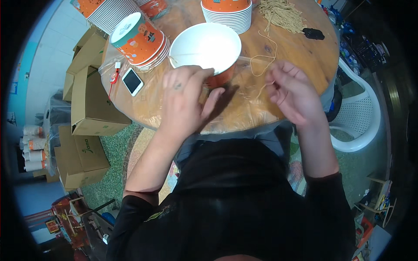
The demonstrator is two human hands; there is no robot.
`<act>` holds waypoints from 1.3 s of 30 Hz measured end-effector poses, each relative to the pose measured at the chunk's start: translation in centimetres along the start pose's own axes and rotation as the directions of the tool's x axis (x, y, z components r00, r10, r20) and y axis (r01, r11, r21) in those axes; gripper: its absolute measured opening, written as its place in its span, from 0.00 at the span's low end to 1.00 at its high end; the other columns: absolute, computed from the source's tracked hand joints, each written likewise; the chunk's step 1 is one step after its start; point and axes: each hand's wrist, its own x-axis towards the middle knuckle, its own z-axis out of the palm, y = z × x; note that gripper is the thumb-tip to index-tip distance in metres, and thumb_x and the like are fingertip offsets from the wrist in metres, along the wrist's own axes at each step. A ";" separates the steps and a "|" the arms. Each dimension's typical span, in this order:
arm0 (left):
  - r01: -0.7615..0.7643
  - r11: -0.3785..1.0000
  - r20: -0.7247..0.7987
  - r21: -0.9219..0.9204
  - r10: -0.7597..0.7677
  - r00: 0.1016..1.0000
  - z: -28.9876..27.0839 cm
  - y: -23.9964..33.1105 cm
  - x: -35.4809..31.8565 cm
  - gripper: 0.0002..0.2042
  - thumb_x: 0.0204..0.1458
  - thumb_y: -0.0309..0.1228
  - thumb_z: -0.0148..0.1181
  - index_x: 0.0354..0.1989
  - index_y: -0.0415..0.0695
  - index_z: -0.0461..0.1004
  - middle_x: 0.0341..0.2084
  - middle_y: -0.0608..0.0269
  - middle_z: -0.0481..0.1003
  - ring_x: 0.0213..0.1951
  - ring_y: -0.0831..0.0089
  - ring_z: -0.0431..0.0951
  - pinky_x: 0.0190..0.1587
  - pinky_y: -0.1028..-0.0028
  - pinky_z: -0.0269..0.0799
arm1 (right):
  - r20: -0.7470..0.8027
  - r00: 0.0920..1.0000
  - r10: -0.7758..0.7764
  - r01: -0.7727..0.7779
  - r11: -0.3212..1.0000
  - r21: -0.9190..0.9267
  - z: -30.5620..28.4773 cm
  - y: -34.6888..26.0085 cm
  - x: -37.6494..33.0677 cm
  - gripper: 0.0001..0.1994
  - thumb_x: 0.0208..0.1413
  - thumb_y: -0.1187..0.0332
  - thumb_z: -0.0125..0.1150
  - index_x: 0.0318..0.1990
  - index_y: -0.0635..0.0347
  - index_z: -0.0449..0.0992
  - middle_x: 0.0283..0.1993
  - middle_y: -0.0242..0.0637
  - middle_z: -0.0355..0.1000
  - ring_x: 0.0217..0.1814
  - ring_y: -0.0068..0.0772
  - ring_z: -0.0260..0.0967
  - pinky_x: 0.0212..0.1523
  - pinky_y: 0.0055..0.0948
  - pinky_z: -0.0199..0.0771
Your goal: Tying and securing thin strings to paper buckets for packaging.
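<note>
A large paper bucket, white inside and orange outside, stands open end up on the round wooden table. My left hand is at its near rim, fingers curled against it and thumb apart. A thin line like cord crosses the inner wall. My right hand, to the right of the bucket, has its thumb and fingers pinched on a thin tan cord. That cord loops on the table and runs back toward a bundle of tan cords. The left fingertips are partly hidden.
Upside-down bucket stack, another stack and a tilted one line the far side. A white phone, red cable and black object lie on the table. Cardboard boxes stand left, a white chair right.
</note>
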 end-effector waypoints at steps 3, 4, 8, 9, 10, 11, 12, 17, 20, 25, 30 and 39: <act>-0.038 0.999 0.081 0.033 0.035 0.996 0.3 -2.0 -0.3 0.15 0.52 0.24 0.75 0.49 0.46 0.84 0.39 0.59 0.82 0.46 0.55 0.82 0.57 0.57 0.71 | 0.139 0.987 -0.078 -0.008 0.846 0.532 -0.5 -0.3 1.1 0.08 0.80 0.65 0.59 0.54 0.58 0.79 0.51 0.38 0.82 0.43 0.24 0.81 0.39 0.22 0.82; -0.010 1.000 0.065 -0.006 0.010 0.998 -0.3 -2.2 0.0 0.14 0.51 0.22 0.74 0.47 0.48 0.85 0.37 0.62 0.82 0.46 0.58 0.83 0.57 0.58 0.70 | 0.133 0.988 -0.080 -0.004 0.845 0.535 -0.6 0.0 1.4 0.08 0.80 0.65 0.59 0.54 0.58 0.79 0.51 0.38 0.82 0.43 0.24 0.81 0.39 0.22 0.82; 0.020 0.996 0.202 -0.087 -0.002 0.979 -4.1 -4.8 0.8 0.18 0.50 0.16 0.67 0.50 0.44 0.84 0.43 0.56 0.83 0.52 0.52 0.83 0.61 0.54 0.73 | 0.187 0.981 -0.045 -0.063 0.841 0.537 -0.6 1.5 2.0 0.08 0.80 0.63 0.58 0.55 0.54 0.80 0.51 0.36 0.83 0.43 0.24 0.81 0.39 0.21 0.79; 0.086 0.991 0.271 -0.098 -0.057 0.961 -5.0 -4.9 0.8 0.20 0.50 0.13 0.63 0.52 0.42 0.84 0.47 0.53 0.85 0.57 0.49 0.83 0.65 0.53 0.74 | 0.201 0.980 -0.010 -0.091 0.868 0.489 -0.5 2.0 2.2 0.08 0.81 0.62 0.58 0.55 0.52 0.80 0.51 0.35 0.83 0.42 0.24 0.81 0.38 0.21 0.78; 0.131 0.986 0.323 -0.106 -0.090 0.942 -5.4 -4.7 0.9 0.23 0.49 0.16 0.60 0.55 0.41 0.83 0.52 0.51 0.84 0.61 0.47 0.82 0.67 0.51 0.74 | 0.172 0.984 0.043 -0.120 0.875 0.469 -0.5 2.4 2.3 0.08 0.80 0.61 0.59 0.55 0.51 0.80 0.51 0.33 0.83 0.42 0.23 0.79 0.38 0.22 0.76; 0.134 0.986 0.328 -0.102 -0.093 0.940 -5.6 -4.2 0.9 0.23 0.49 0.16 0.60 0.55 0.41 0.83 0.52 0.51 0.84 0.61 0.47 0.82 0.67 0.51 0.74 | 0.174 0.984 0.046 -0.124 0.871 0.474 -0.4 3.0 2.4 0.08 0.80 0.61 0.59 0.55 0.51 0.80 0.51 0.33 0.83 0.42 0.23 0.79 0.38 0.22 0.76; 0.113 0.981 0.327 -0.155 -0.057 0.943 -5.6 -3.4 0.9 0.23 0.49 0.18 0.62 0.57 0.41 0.83 0.53 0.50 0.83 0.62 0.47 0.81 0.67 0.52 0.74 | 0.164 0.985 0.062 -0.133 0.870 0.475 -0.2 3.6 2.7 0.08 0.79 0.60 0.60 0.55 0.51 0.80 0.49 0.32 0.82 0.43 0.23 0.78 0.38 0.23 0.74; 0.179 0.981 0.392 -0.068 -0.139 0.909 -3.3 0.5 2.0 0.24 0.50 0.31 0.77 0.57 0.41 0.82 0.52 0.51 0.84 0.57 0.49 0.84 0.60 0.56 0.80 | 0.155 0.984 0.091 -0.155 0.867 0.474 0.9 6.2 3.5 0.07 0.79 0.61 0.60 0.54 0.50 0.79 0.45 0.28 0.79 0.44 0.23 0.73 0.42 0.25 0.72; 0.228 0.969 0.513 0.095 -0.244 0.823 -2.2 0.1 2.7 0.19 0.52 0.30 0.77 0.52 0.40 0.83 0.46 0.52 0.86 0.52 0.49 0.85 0.57 0.55 0.80 | 0.188 0.981 0.037 -0.128 0.858 0.497 1.4 7.6 4.5 0.06 0.79 0.61 0.61 0.53 0.50 0.78 0.43 0.27 0.78 0.44 0.24 0.73 0.42 0.26 0.71; 0.288 0.957 0.479 -0.036 -0.236 0.846 -1.6 -0.9 2.5 0.11 0.55 0.24 0.76 0.44 0.36 0.82 0.38 0.47 0.85 0.42 0.47 0.87 0.46 0.59 0.83 | 0.203 0.979 0.014 -0.129 0.812 0.569 2.1 8.7 6.1 0.06 0.79 0.63 0.61 0.50 0.53 0.78 0.43 0.29 0.78 0.45 0.26 0.74 0.44 0.28 0.73; 0.335 0.942 0.524 0.000 -0.285 0.803 -1.6 -1.2 2.9 0.11 0.55 0.24 0.76 0.44 0.36 0.81 0.37 0.49 0.85 0.40 0.52 0.87 0.47 0.61 0.82 | 0.178 0.984 -0.012 -0.103 0.777 0.621 2.3 9.0 6.7 0.07 0.79 0.64 0.60 0.50 0.55 0.78 0.42 0.30 0.78 0.45 0.27 0.75 0.46 0.29 0.74; 0.357 0.931 0.489 -0.077 -0.277 0.827 -0.9 -1.3 2.8 0.13 0.52 0.27 0.75 0.43 0.37 0.80 0.37 0.50 0.84 0.42 0.54 0.87 0.48 0.63 0.81 | 0.186 0.981 -0.049 -0.081 0.774 0.628 2.1 9.4 6.6 0.06 0.79 0.65 0.61 0.49 0.56 0.79 0.43 0.31 0.79 0.46 0.27 0.75 0.48 0.29 0.77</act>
